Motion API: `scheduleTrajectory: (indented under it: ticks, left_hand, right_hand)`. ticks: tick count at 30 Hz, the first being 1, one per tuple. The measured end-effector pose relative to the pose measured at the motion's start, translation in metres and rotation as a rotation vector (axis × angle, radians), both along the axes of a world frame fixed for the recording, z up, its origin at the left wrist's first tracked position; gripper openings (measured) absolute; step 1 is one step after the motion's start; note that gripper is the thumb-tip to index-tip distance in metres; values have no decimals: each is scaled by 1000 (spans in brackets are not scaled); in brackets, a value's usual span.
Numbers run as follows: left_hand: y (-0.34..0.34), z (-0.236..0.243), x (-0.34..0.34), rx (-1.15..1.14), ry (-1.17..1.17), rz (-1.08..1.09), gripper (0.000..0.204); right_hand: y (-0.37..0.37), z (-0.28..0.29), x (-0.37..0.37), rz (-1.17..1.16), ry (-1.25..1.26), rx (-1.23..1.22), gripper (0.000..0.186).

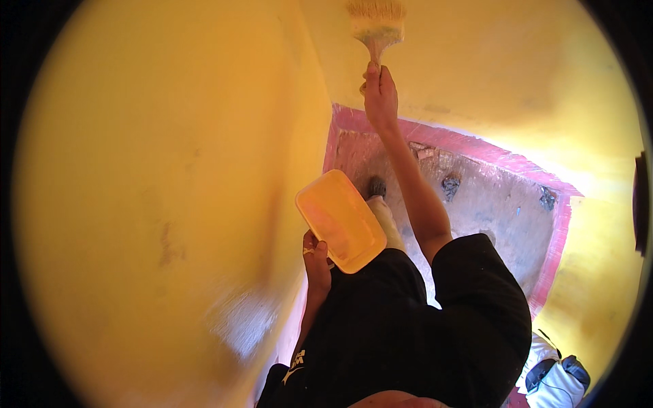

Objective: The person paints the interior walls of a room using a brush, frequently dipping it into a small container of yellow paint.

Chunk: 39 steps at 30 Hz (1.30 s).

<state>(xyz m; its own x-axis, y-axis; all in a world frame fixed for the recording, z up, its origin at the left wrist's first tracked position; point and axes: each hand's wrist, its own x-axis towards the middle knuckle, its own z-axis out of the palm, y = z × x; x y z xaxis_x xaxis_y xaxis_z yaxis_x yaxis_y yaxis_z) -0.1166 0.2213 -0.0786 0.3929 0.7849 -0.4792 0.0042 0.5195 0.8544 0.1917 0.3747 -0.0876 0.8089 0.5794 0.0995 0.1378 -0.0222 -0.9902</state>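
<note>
A wide, flat paintbrush (pixel 377 28) with pale bristles is gripped by its handle in my right hand (pixel 381 95), my arm stretched far ahead. Its bristles point up and lie at the yellow far wall (pixel 476 61); whether they touch it I cannot tell. Close to my body, my left hand (pixel 317 262) is closed on the near edge of a shallow rectangular plastic tray (pixel 343 221). The tray is tilted and coloured yellow-orange inside, with a pinkish patch toward its upper left. Some of my left fingers are hidden beneath it.
A yellow side wall (pixel 156 170) with a whitish patch (pixel 245 319) stands close on my left. Pink bands (pixel 469 146) border the worn floor (pixel 476 211), where dark crumpled scraps (pixel 450 185) lie. White and black items (pixel 554 377) sit at the lower right.
</note>
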Motion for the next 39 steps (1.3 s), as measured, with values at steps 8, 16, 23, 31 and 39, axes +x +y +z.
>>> scheduleTrajectory:
  ticks: [8, 16, 23, 31, 39]
  left_hand:
    - [-2, -10, 10, 84, 65, 30, 56]
    - [2, 8, 26, 61, -32, 77, 54]
    - [-1, 2, 22, 55, -82, 87, 53]
    - [5, 23, 27, 104, -56, 46, 49]
    - [7, 21, 25, 84, 17, 19, 48]
  right_hand:
    - [12, -249, -1, -144, -180, -304, 47]
    - [24, -345, 3, 5, 658, -488, 48]
    - [4, -265, 22, 62, 333, -426, 46]
    - [-39, -40, 10, -71, -112, -182, 42]
    - [-25, -122, 19, -226, -120, -277, 46]
